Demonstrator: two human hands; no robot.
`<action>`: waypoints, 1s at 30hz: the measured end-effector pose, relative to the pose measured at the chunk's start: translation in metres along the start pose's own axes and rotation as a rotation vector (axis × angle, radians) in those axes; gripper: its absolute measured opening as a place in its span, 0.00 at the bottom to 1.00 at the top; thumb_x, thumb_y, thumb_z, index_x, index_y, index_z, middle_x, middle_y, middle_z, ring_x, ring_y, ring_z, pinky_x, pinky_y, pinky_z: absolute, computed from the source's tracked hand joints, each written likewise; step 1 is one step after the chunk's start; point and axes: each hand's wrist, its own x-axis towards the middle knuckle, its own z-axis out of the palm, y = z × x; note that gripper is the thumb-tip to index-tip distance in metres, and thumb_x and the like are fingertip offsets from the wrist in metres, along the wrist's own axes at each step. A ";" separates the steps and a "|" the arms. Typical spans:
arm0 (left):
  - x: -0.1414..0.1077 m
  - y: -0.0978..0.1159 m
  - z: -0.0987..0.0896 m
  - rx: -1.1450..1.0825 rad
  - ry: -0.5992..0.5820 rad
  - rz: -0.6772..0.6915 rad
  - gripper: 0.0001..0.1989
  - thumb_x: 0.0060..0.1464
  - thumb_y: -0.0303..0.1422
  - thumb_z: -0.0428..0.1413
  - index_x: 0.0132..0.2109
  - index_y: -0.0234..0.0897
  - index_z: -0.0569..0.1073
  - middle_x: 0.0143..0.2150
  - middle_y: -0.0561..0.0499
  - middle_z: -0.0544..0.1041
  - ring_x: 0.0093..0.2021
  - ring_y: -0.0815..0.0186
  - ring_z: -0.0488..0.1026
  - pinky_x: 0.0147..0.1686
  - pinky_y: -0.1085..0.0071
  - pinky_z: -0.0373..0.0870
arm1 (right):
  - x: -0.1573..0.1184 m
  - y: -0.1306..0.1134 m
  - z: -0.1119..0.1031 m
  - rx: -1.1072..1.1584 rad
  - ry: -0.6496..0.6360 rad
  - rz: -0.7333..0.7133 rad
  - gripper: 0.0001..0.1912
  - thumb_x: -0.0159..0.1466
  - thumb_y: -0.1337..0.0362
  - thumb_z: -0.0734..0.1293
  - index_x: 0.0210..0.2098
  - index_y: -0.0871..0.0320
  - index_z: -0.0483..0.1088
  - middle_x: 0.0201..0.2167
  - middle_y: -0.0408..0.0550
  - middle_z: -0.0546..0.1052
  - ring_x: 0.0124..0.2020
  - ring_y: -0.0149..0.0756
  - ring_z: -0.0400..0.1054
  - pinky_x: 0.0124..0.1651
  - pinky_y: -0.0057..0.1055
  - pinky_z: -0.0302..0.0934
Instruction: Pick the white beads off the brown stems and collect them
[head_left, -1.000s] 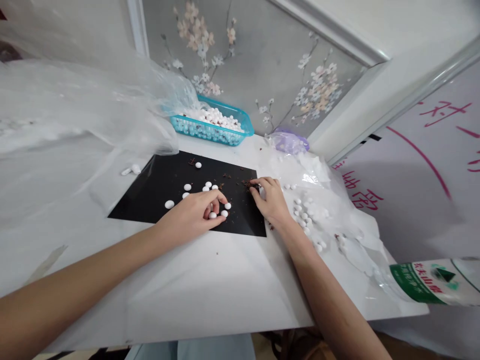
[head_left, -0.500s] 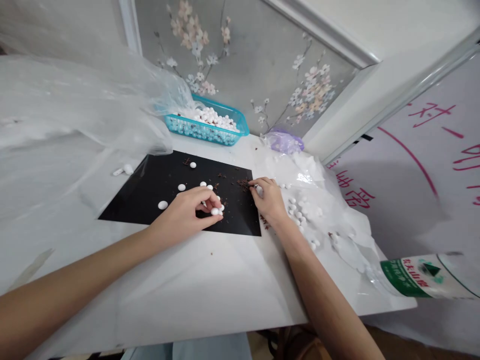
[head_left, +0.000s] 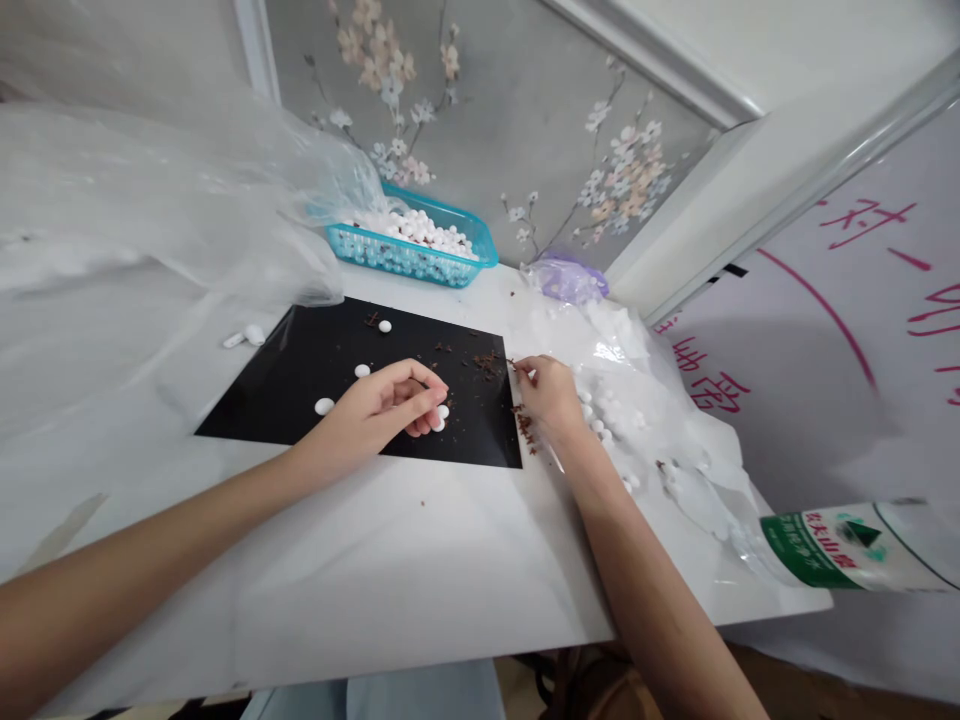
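My left hand (head_left: 382, 402) is over the black mat (head_left: 262, 400), its fingers curled around white balls (head_left: 439, 421) that show at the fingertips. Other white balls, such as one white ball (head_left: 324, 406), lie on the mat to its left. At the mat's right edge my right hand (head_left: 551, 395) is closed in a pinch, with a small brown piece (head_left: 511, 363) at its fingertips. A pile of brown bits (head_left: 487, 365) lies just left of that hand, and more brown pieces (head_left: 525, 428) lie below it. The palm side of my right hand is hidden.
A blue basket (head_left: 409, 268) full of white balls stands at the back. Clear plastic sheeting (head_left: 150, 210) covers the left side. On the right are a plastic bag with white balls (head_left: 600, 400), a purple bundle (head_left: 566, 280) and a bottle (head_left: 847, 545) lying sideways.
My left fingers have curled inward over the white balls. My right hand has drawn slightly right, off the brown pile, and its fingers are more tightly closed.
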 end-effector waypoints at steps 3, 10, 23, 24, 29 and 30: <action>0.001 0.002 -0.001 -0.067 0.063 -0.038 0.14 0.50 0.42 0.56 0.37 0.36 0.69 0.26 0.55 0.71 0.26 0.72 0.68 0.29 0.73 0.69 | 0.001 0.003 -0.005 0.027 -0.019 0.099 0.14 0.52 0.71 0.58 0.30 0.61 0.76 0.28 0.51 0.77 0.28 0.37 0.69 0.38 0.33 0.61; 0.002 0.006 -0.001 -0.140 0.133 -0.064 0.15 0.46 0.41 0.60 0.37 0.36 0.70 0.30 0.54 0.71 0.28 0.72 0.69 0.30 0.73 0.71 | 0.002 0.009 -0.012 0.067 -0.011 0.200 0.12 0.50 0.71 0.60 0.28 0.61 0.75 0.26 0.51 0.77 0.24 0.35 0.67 0.32 0.31 0.61; 0.001 0.004 -0.002 -0.195 -0.001 -0.133 0.14 0.48 0.42 0.58 0.38 0.38 0.71 0.29 0.55 0.71 0.26 0.73 0.68 0.30 0.73 0.71 | -0.001 -0.007 -0.020 0.258 0.073 0.141 0.10 0.59 0.58 0.60 0.28 0.58 0.68 0.27 0.46 0.73 0.21 0.29 0.60 0.32 0.32 0.58; 0.001 0.004 -0.002 -0.200 0.011 -0.137 0.14 0.48 0.42 0.58 0.38 0.38 0.71 0.28 0.56 0.70 0.26 0.74 0.68 0.31 0.73 0.71 | -0.001 -0.013 -0.021 0.391 0.068 0.173 0.10 0.58 0.58 0.61 0.28 0.58 0.67 0.26 0.45 0.73 0.20 0.28 0.59 0.30 0.31 0.58; 0.000 0.004 -0.001 -0.279 0.033 -0.183 0.14 0.47 0.41 0.59 0.40 0.40 0.73 0.30 0.56 0.70 0.27 0.75 0.68 0.32 0.75 0.71 | -0.011 -0.046 -0.026 1.084 -0.136 0.356 0.13 0.53 0.55 0.69 0.31 0.59 0.70 0.28 0.43 0.74 0.23 0.25 0.65 0.29 0.25 0.64; 0.000 0.004 0.000 -0.286 0.036 -0.190 0.14 0.47 0.41 0.59 0.41 0.40 0.73 0.30 0.56 0.71 0.27 0.75 0.68 0.32 0.75 0.71 | -0.014 -0.052 -0.028 1.168 -0.186 0.373 0.13 0.52 0.56 0.70 0.32 0.59 0.72 0.29 0.44 0.75 0.25 0.25 0.67 0.30 0.25 0.65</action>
